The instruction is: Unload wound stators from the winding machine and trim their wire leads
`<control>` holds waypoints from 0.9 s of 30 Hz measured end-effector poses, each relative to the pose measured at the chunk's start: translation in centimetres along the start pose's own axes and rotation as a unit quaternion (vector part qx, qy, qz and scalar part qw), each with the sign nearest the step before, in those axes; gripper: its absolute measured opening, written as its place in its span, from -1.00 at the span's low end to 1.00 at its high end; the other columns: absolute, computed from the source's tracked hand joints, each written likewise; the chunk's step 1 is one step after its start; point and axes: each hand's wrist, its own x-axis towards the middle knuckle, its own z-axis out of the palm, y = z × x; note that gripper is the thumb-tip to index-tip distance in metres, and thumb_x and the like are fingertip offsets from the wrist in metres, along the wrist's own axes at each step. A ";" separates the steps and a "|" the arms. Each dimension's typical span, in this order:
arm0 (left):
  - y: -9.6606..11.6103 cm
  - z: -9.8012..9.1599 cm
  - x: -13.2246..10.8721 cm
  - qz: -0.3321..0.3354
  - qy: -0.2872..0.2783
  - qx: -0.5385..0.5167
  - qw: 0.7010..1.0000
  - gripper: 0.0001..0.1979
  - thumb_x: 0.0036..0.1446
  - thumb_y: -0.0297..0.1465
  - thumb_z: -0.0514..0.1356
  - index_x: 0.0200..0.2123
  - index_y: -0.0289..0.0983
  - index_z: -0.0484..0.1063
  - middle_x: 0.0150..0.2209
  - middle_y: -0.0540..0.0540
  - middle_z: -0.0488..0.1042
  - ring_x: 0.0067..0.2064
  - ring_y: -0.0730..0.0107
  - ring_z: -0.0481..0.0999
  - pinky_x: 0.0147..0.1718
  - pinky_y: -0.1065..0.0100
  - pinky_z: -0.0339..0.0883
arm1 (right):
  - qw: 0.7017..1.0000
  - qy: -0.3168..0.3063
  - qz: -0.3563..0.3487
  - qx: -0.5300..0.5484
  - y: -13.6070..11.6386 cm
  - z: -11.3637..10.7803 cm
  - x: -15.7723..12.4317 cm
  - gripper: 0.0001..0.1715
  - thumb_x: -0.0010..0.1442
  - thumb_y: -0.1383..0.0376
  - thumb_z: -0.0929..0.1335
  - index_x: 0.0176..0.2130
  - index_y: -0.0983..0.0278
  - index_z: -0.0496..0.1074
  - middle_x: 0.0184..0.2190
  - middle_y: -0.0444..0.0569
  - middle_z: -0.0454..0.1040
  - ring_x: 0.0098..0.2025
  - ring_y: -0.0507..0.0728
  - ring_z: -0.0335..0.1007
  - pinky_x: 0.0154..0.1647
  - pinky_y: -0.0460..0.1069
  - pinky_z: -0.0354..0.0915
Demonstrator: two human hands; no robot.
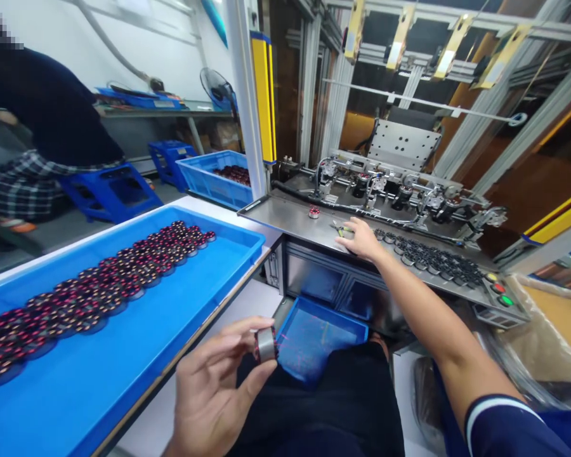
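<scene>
My left hand (214, 387) holds a small round wound coil part (265, 344) with a metal band, pinched between thumb and fingers above my lap. My right hand (359, 238) reaches out onto the grey machine table (285, 219) and rests on a small green-handled tool (341, 229), next to a row of black round parts (433, 257). One red coil part (314, 212) sits alone on the table left of that hand. A long blue tray (181, 298) at my left carries several rows of red wound coils (99, 285).
A small blue bin (318, 336) sits below the machine table by my knees. Red and green buttons (502, 295) are at the table's right end. Fixtures (390, 184) line the machine's back. A seated person (42, 127) and a blue crate (209, 178) are far left.
</scene>
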 end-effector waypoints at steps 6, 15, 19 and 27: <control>0.4 -3.1 -1.2 0.101 0.005 0.158 0.982 -0.46 0.01 -0.77 0.27 0.01 -0.18 0.46 0.02 -0.14 0.49 0.03 0.24 0.52 -0.14 0.29 0.57 | 0.995 -0.074 0.015 -0.060 0.6 2.0 0.6 -0.49 0.24 0.06 0.42 0.06 0.31 0.41 0.08 0.12 0.42 0.15 0.34 0.31 0.18 0.35 0.18; 0.8 -2.1 -2.3 0.022 0.034 0.161 0.986 -0.59 0.06 -0.69 0.29 -0.04 -0.22 0.53 -0.01 -0.18 0.50 0.00 0.21 0.52 -0.25 0.34 0.56 | 0.996 -0.045 -0.021 0.071 1.9 -0.8 0.2 -0.67 0.26 0.14 0.29 -0.28 0.36 0.47 -0.29 0.13 0.54 -0.13 0.31 0.46 -0.03 0.13 0.31; 0.9 -1.6 -2.2 -0.049 0.040 0.096 0.993 -0.64 0.10 -0.65 0.27 -0.06 -0.20 0.53 0.00 -0.17 0.47 -0.02 0.24 0.52 -0.26 0.38 0.56 | 0.979 -0.035 -0.022 0.198 -0.3 -3.1 -5.8 -0.42 0.42 0.09 -0.03 0.08 0.34 0.29 -0.25 0.10 0.54 -0.26 0.18 0.50 -0.24 0.04 0.40; 0.1 -0.4 -1.4 -0.088 0.019 0.055 0.994 -0.64 0.12 -0.67 0.24 -0.08 -0.19 0.53 -0.01 -0.17 0.47 0.06 0.23 0.47 -0.22 0.42 0.55 | 0.825 -0.157 -0.101 0.533 -7.6 3.1 -25.9 -0.30 0.16 0.38 0.38 0.25 0.15 0.21 -0.26 -0.07 0.47 -0.26 0.09 0.42 -0.16 0.03 0.37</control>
